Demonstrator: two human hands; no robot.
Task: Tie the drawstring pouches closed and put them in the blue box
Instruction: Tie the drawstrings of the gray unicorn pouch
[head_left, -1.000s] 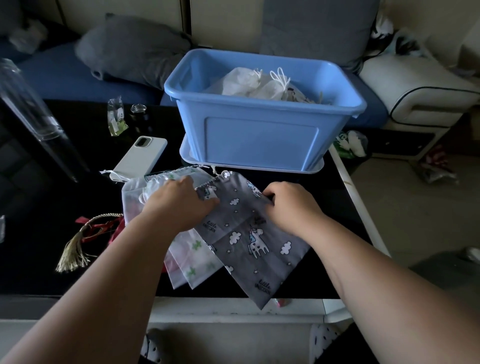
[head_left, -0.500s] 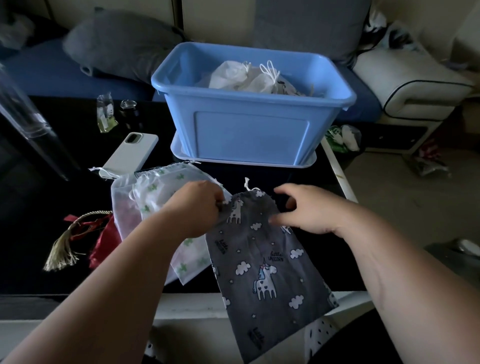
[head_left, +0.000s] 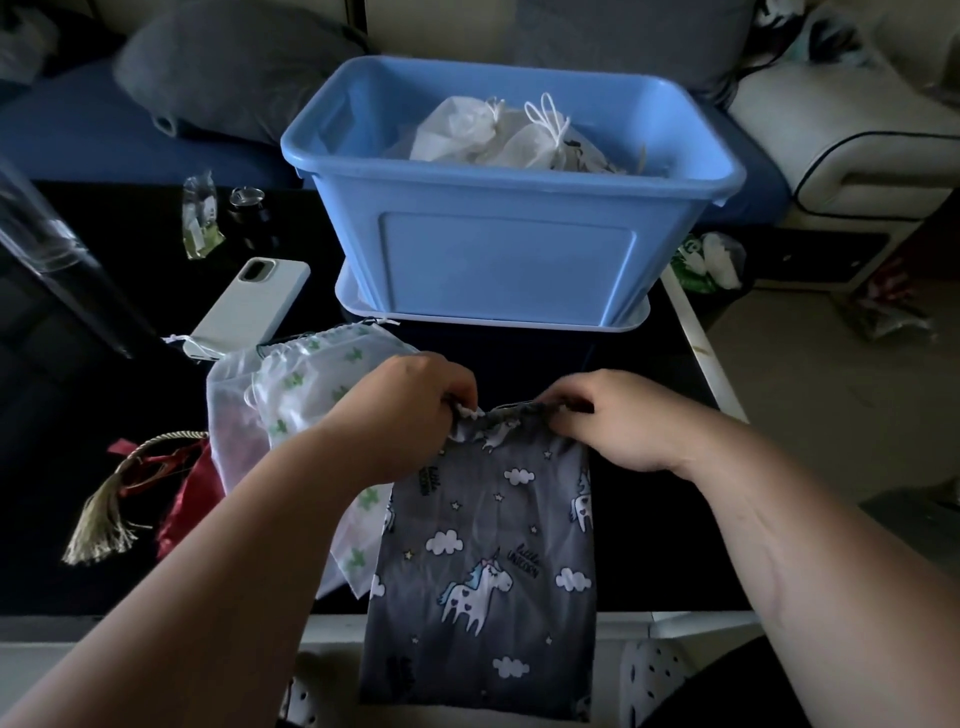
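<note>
Both hands gripping top hem of grey unicorn drawstring pouch (head_left: 485, 561) above the black table (head_left: 644, 519).
Left hand (head_left: 410, 410) and right hand (head_left: 618, 415) have fingers curled, pinching the gathered mouth at either corner; pouch hangs toward the near edge. Blue box (head_left: 506, 249) behind holds tied white pouches (head_left: 498, 135); cactus-print pouch (head_left: 311, 384) lies left.

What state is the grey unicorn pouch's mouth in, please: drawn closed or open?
Partly gathered, untied: left hand and right hand pinch the grey unicorn pouch at its hem, bunched between them; no knot shows.
</note>
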